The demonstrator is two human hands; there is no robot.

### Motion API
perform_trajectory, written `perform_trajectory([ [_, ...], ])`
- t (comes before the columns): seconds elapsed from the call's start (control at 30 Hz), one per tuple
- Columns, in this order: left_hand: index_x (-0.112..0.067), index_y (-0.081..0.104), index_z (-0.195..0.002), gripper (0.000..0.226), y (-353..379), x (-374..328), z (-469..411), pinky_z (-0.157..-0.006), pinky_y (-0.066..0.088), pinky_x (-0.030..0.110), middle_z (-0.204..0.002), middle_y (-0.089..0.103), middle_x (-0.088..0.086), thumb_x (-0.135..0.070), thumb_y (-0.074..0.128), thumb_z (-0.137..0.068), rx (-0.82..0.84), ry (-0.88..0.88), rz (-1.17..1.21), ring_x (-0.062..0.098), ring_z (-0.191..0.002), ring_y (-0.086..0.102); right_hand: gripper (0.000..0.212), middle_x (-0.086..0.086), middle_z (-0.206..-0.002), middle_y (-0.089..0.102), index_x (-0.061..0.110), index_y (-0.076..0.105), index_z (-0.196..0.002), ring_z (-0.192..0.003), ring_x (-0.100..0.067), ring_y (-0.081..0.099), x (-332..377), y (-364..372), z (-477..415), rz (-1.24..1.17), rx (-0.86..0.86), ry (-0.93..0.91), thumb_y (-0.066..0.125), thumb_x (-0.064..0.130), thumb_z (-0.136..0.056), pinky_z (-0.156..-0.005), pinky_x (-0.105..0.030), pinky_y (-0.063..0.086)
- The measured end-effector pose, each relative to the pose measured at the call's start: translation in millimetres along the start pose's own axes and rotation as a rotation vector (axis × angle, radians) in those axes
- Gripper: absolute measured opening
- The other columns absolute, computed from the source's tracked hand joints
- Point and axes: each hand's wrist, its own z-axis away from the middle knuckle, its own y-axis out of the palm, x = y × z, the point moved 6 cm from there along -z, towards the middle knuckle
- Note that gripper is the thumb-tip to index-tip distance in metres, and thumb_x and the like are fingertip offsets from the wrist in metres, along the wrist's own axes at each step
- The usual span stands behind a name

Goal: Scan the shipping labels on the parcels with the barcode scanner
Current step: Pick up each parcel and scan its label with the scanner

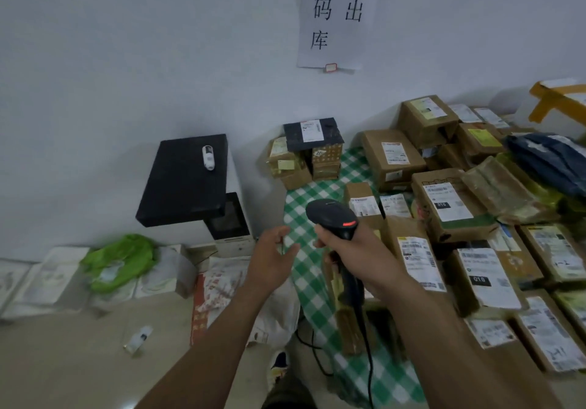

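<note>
Below a pale wall (126, 59) bearing a paper sign (336, 15), a green checked cloth (304, 205) is spread, and many parcels (390, 155) are crowded on it. The scanner (333, 218) is gripped in the right hand (358, 256), which is closed round the handle. Its head stands above the fist and is aimed away from the person and a little to the left, over bare cloth rather than any label. A red light (348, 224) is shown on top of the head, and the cable (367, 361) is seen trailing down from the handle toward the person.

The left hand (272, 256) is held open just left of the right hand, relaxed and holding nothing. The parcels lie to the right of and beyond the right hand. The nearest parcel (399, 228) sits just right of the wrist, with its white label (418, 262) facing up.

It is judged that the head must be swung right and tipped down before that label can be read. The right hand is the nearer one.
</note>
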Motion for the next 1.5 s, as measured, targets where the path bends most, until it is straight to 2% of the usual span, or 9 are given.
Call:
perform_trajectory([
  [0.1, -0.030, 0.062, -0.113, 0.023, -22, 3, -33, -0.090, 0.046, 0.009, -0.107, 0.061, -0.016, -0.026, 0.074, -0.094, 0.042, 0.058, -0.024, -0.011, -0.102, 0.061, 0.009, 0.000, -0.086, 0.075, 0.031, 0.068, -0.109, -0.066, -0.014, 0.063, 10, 21, -26, -0.048, -0.014, -0.007, 0.070, 0.031, -0.100, -0.067, -0.034, 0.051],
  [0.2, -0.027, 0.060, -0.135, 0.059, -35, 15, -85, -0.107, 0.050, 0.043, -0.132, 0.062, -0.006, -0.059, 0.068, -0.085, 0.059, 0.075, -0.058, 0.012, -0.123, 0.058, 0.011, -0.002, -0.085, 0.073, 0.023, 0.069, -0.110, -0.062, -0.013, 0.062, 22, 38, -64, -0.064, -0.042, -0.004, 0.070, 0.028, -0.100, -0.063, -0.034, 0.050],
  [0.33, -0.019, 0.051, -0.145, 0.059, -52, 4, -155, -0.112, 0.032, 0.027, -0.136, 0.043, -0.012, -0.038, 0.073, -0.093, 0.138, 0.107, -0.083, 0.008, -0.127, 0.039, 0.011, -0.007, -0.089, 0.072, 0.021, 0.069, -0.108, -0.060, -0.013, 0.062, 41, 52, -122, -0.093, -0.118, 0.016, 0.071, 0.027, -0.099, -0.060, -0.031, 0.050],
  [0.47, -0.036, 0.063, -0.129, 0.055, -47, 5, -237, -0.104, 0.052, 0.038, -0.129, 0.065, -0.009, -0.064, 0.063, -0.082, 0.198, 0.138, -0.099, 0.010, -0.117, 0.061, 0.015, -0.006, -0.087, 0.072, 0.018, 0.068, -0.112, -0.060, -0.013, 0.061, 53, 54, -172, -0.117, -0.208, 0.040, 0.071, 0.025, -0.099, -0.056, -0.028, 0.050],
  [0.63, -0.030, 0.070, -0.121, 0.032, -31, -11, -316, -0.089, 0.054, 0.029, -0.122, 0.070, -0.007, -0.040, 0.066, -0.091, 0.251, 0.191, -0.117, 0.011, -0.108, 0.066, 0.018, -0.004, -0.088, 0.074, 0.019, 0.069, -0.113, -0.062, -0.013, 0.063, 53, 48, -218, -0.105, -0.304, 0.105, 0.072, 0.027, -0.098, -0.057, -0.026, 0.052],
  [0.93, -0.009, 0.035, -0.158, 0.068, 22, -8, -417, -0.110, 0.038, 0.033, -0.155, 0.049, 0.010, -0.026, 0.066, -0.099, 0.262, -0.077, 0.017, 0.029, -0.141, 0.047, 0.016, -0.007, -0.091, 0.076, 0.021, 0.070, -0.111, -0.061, -0.011, 0.064, 57, 16, -277, -0.038, -0.408, 0.110, 0.073, 0.027, -0.098, -0.058, -0.026, 0.052],
  [1.27, -0.006, 0.064, -0.132, 0.039, 21, -21, -427, -0.070, 0.046, 0.011, -0.122, 0.071, 0.010, 0.000, 0.069, -0.094, 0.081, -0.131, 0.254, 0.025, -0.111, 0.067, 0.018, -0.006, -0.090, 0.075, 0.017, 0.071, -0.108, -0.063, -0.015, 0.065, 52, -18, -299, -0.119, -0.434, 0.114, 0.077, 0.028, -0.094, -0.058, -0.029, 0.050],
  [1.37, -0.014, 0.066, -0.127, 0.034, -7, -41, -391, -0.076, 0.045, 0.001, -0.118, 0.071, -0.003, -0.004, 0.069, -0.095, 0.014, -0.034, 0.339, 0.012, -0.110, 0.066, 0.029, -0.002, -0.103, 0.076, 0.026, 0.068, -0.117, -0.071, -0.015, 0.072, 48, -27, -297, -0.200, -0.485, 0.112, 0.080, 0.033, -0.091, -0.064, -0.032, 0.053],
  [1.5, -0.034, 0.063, -0.121, 0.033, -32, -54, -338, -0.082, 0.056, 0.018, -0.119, 0.066, -0.013, -0.012, 0.069, -0.098, 0.047, -0.031, 0.516, -0.003, -0.106, 0.064, 0.046, 0.007, -0.113, 0.076, 0.039, 0.067, -0.119, -0.103, -0.019, 0.074, 48, -41, -290, -0.292, -0.572, 0.058, 0.084, 0.054, -0.079, -0.087, -0.042, 0.061],
])
